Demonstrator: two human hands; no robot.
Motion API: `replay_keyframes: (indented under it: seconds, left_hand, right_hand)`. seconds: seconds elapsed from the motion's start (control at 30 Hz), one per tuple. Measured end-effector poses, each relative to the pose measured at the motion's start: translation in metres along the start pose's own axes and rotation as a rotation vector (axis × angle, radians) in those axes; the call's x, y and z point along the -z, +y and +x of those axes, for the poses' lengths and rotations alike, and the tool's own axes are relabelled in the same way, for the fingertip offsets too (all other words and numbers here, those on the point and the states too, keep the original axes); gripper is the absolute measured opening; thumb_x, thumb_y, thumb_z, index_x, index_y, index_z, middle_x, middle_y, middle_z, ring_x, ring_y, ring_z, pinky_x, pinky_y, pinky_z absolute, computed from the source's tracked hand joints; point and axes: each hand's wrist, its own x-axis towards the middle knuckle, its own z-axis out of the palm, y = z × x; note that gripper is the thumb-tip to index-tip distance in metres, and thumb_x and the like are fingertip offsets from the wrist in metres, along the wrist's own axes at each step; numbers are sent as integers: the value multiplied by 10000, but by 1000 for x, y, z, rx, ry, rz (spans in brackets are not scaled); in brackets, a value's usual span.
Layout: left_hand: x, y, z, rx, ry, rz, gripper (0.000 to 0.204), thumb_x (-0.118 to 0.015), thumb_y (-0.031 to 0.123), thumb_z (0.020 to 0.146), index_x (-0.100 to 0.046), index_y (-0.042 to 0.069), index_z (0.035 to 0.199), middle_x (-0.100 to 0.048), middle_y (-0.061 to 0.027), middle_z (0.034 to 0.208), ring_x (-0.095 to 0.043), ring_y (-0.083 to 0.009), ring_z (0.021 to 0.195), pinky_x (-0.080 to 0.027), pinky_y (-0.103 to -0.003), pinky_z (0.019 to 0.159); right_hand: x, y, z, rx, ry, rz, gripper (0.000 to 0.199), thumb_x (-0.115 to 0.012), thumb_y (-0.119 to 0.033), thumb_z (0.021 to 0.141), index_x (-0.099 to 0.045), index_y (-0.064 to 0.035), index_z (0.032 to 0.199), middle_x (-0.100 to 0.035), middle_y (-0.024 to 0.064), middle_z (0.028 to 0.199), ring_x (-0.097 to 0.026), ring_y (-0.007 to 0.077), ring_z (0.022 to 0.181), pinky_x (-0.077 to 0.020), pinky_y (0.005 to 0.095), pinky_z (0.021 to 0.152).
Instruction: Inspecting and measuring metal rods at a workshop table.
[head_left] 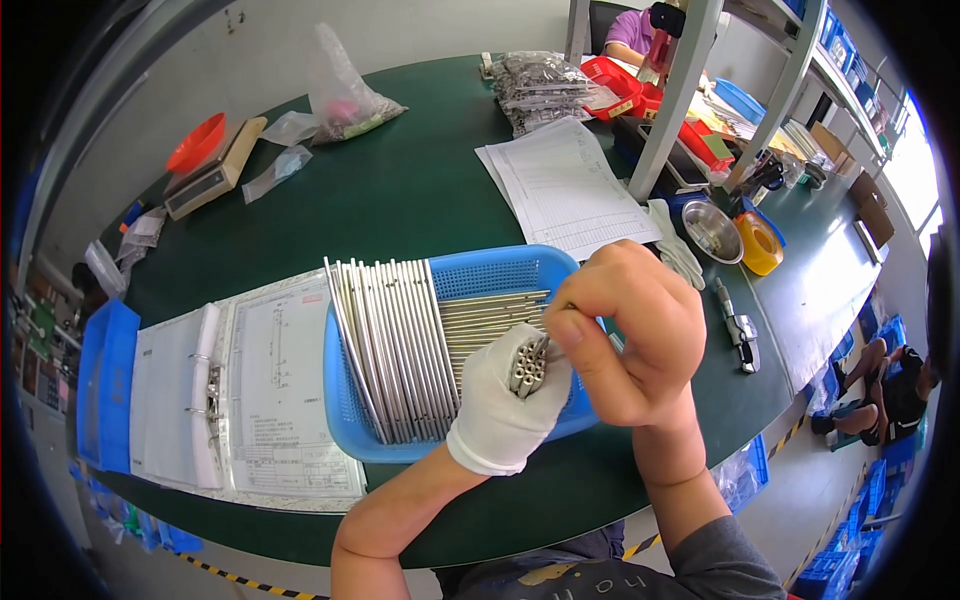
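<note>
My left hand [505, 405], in a white glove, is closed round a bundle of thin metal tubes [527, 372], their hollow ends facing up. Just right of and above those ends, my bare right hand [640, 335] is closed in a pinch. Whatever its thumb and forefinger hold is too small or hidden to make out. Beneath both hands stands a blue perforated basket [345, 425]. On its left side lies a row of silvery metal tubes [395, 350]; more tubes [490, 318] lie crosswise on its right, partly covered by my left hand.
Left of the basket lies an open ring binder [275, 400] beside a blue bin [108, 380]. Behind are a scale [215, 170] with a red tray, a plastic bag of parts [350, 105] and paper sheets [570, 185]. A micrometer [738, 330], metal bowl [712, 230] and white glove [675, 245] lie right.
</note>
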Motion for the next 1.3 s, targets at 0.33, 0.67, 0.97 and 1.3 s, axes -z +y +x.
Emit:
replay_keyframes:
  seconds: [0.33,0.67,0.97,1.3]
  left_hand:
    - [1,-16,0,-106,-29,105,104,-638,62,767,-567,15,826,-562,-84,613,-522,-166,513,-428,-289,520]
    - [0,-6,1,-24,-34,-26,114,-642,69,768,-577,17,846,-586,-89,650,-542,-167,541,-440,-288,539]
    - [0,-8,-1,-104,-41,141,80,-622,49,772,-564,8,808,-551,-85,593,-511,-161,499,-417,-297,501]
    - [-1,-6,0,-27,-21,31,73,-617,44,771,-556,8,789,-531,-90,574,-489,-180,479,-401,-299,488]
  right_hand:
    - [-4,0,3,68,-8,-32,94,-624,-36,635,-567,-47,708,-538,40,625,-479,197,521,-368,290,504]
    - [-3,-1,2,84,-11,-51,79,-618,-64,628,-570,-42,686,-549,44,620,-478,203,526,-383,291,513]
    - [-1,-1,3,44,36,-82,70,-597,-48,648,-561,-35,707,-557,55,636,-494,197,546,-386,284,527]
    - [-4,1,2,30,9,-55,78,-592,-34,642,-563,-35,715,-557,54,637,-484,191,542,-378,285,518]
